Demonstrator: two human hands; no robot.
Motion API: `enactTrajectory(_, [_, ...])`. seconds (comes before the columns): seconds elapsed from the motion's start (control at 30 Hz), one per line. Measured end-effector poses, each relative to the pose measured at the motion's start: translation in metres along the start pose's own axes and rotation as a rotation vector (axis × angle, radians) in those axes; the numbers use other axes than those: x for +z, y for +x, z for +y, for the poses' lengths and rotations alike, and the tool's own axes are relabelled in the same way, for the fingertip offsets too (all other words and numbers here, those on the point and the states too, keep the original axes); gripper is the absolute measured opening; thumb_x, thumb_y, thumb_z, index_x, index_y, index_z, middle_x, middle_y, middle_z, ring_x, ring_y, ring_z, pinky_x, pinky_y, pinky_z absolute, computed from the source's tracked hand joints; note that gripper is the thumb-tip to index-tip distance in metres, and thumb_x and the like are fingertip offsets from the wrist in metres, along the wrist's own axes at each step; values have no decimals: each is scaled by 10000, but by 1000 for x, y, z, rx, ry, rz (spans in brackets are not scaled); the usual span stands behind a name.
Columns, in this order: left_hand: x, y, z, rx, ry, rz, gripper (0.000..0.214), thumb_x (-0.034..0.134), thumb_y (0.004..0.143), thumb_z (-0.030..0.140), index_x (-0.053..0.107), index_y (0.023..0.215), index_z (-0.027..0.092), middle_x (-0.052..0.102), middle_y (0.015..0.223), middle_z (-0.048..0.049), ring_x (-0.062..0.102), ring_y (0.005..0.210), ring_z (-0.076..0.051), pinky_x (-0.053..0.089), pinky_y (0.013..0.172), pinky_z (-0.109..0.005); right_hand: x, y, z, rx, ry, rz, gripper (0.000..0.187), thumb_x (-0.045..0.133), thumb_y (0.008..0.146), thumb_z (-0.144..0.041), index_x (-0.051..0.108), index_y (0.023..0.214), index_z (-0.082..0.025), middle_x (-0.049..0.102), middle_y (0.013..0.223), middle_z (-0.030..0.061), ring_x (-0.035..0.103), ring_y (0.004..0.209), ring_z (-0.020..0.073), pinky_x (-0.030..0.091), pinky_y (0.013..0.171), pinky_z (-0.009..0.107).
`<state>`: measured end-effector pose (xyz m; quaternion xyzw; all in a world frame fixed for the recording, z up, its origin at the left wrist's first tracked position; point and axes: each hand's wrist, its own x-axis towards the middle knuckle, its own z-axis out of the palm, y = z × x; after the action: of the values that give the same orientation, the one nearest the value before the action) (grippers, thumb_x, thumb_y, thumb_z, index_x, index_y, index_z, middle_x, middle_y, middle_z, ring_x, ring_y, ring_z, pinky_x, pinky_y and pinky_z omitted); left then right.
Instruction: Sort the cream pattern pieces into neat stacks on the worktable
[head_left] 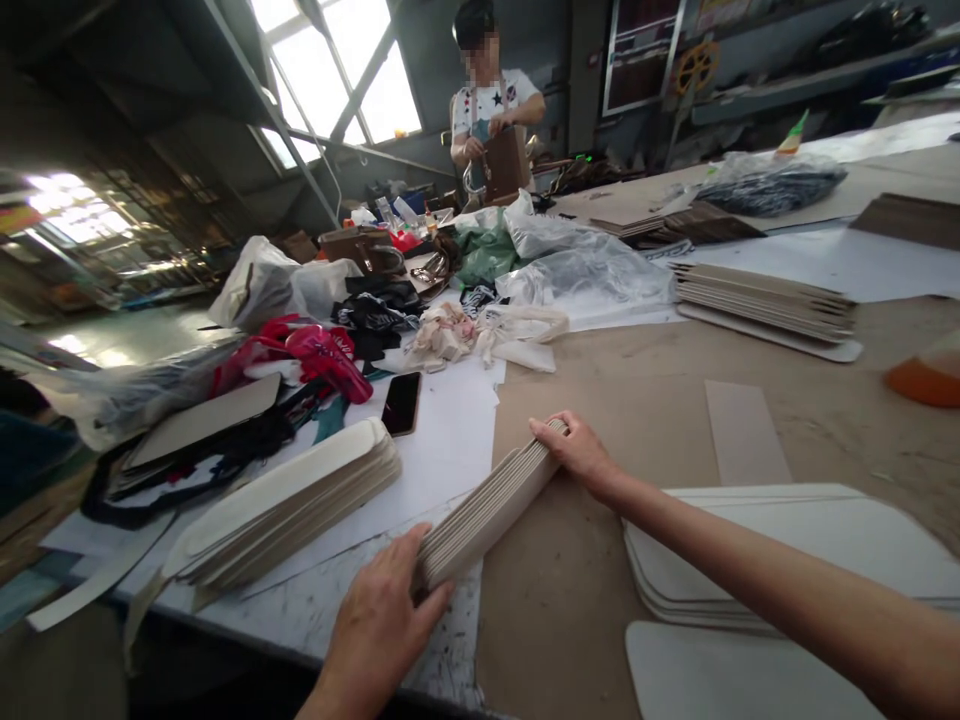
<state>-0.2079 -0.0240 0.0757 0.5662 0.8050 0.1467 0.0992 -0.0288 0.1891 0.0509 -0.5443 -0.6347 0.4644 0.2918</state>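
Observation:
Between my two hands, a stack of long narrow cardboard strips [491, 505] stands on edge over the table's front part. My left hand [386, 610] grips its near end, thumb on one side and fingers on the other. Around the far end my right hand [574, 452] is closed, thumb on top. Left of it lies another stack of pale strips with rounded ends [300, 495]. Beneath my right forearm are large white rounded panels [735, 520] in a pile. A single pale rectangular piece [746, 430] lies flat beyond them.
A black phone [402, 403] lies beyond the left stack. Cloth, a pink bottle [330, 362] and plastic bags [585, 265] crowd the left and back. More strips [765, 300] are stacked at right, near an orange-bottomed container [930, 375]. A co-worker [495, 110] holds a brown bag behind the table.

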Motion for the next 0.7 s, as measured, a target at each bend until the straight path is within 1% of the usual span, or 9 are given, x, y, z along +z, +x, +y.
enactTrajectory(0.1, [12, -23, -27, 62, -22, 234, 462, 610, 740, 388, 477, 1147, 216, 585, 1105, -106, 532, 1053, -285, 423, 924, -470, 0, -1, 3, 9, -5, 13, 421, 522, 686, -577, 532, 829, -182, 551, 776, 31, 511, 737, 185, 381, 670, 274])
enactTrajectory(0.2, [26, -30, -28, 133, -114, 363, 522, 635, 736, 450, 445, 1163, 216, 547, 1109, -110, 519, 1060, -274, 437, 920, -449, 5, -7, 2, 18, -19, 21, 416, 493, 704, -570, 528, 852, -183, 556, 787, 37, 521, 745, 194, 389, 669, 282])
enactTrajectory(0.27, [31, -26, -19, 173, -191, 369, 495, 625, 756, 429, 437, 1163, 218, 545, 1104, -102, 529, 1049, -256, 452, 908, -417, 11, -15, -2, 19, -29, 9, 399, 468, 724, -556, 526, 862, -187, 564, 784, 39, 531, 741, 199, 402, 670, 288])
enactTrajectory(0.33, [34, -21, -10, 207, -245, 346, 390, 608, 780, 370, 470, 1115, 224, 577, 1045, -78, 560, 994, -232, 473, 878, -376, 17, -24, -6, 16, -38, -6, 386, 443, 744, -536, 524, 886, -186, 579, 812, 47, 545, 769, 207, 416, 699, 301])
enactTrajectory(0.4, [33, -16, -4, 227, -284, 323, 273, 595, 791, 314, 517, 1038, 228, 605, 966, -56, 585, 929, -213, 486, 845, -345, 20, -30, -9, 11, -43, -21, 390, 425, 758, -517, 525, 925, -178, 593, 877, 68, 554, 833, 221, 419, 761, 321])
enactTrajectory(0.47, [30, -14, -3, 228, -321, 296, 223, 601, 782, 281, 547, 992, 231, 616, 932, -46, 592, 903, -206, 489, 832, -331, 19, -31, -10, 4, -44, -34, 427, 417, 767, -500, 518, 1004, -160, 591, 979, 99, 548, 925, 235, 402, 837, 342])
enactTrajectory(0.6, [27, -14, -6, 135, -398, 249, 297, 639, 722, 236, 564, 1010, 227, 624, 965, -47, 586, 928, -214, 472, 857, -342, 12, -21, -8, -77, -20, -98, 568, 437, 757, -504, 440, 1201, -150, 534, 1159, 123, 499, 1068, 238, 350, 937, 355])
enactTrajectory(0.63, [26, -14, -7, 94, -415, 240, 312, 650, 705, 234, 569, 1006, 228, 628, 959, -44, 589, 917, -217, 473, 849, -345, 10, -17, -7, -116, -20, -133, 550, 435, 756, -511, 462, 1181, -163, 539, 1153, 111, 497, 1069, 236, 348, 939, 353])
enactTrajectory(0.7, [26, -13, -9, 4, -453, 227, 315, 673, 672, 254, 581, 973, 234, 639, 927, -31, 597, 872, -222, 481, 808, -343, 10, -12, -8, -188, -48, -196, 451, 418, 756, -533, 542, 1018, -188, 581, 1040, 76, 519, 1004, 238, 375, 895, 349])
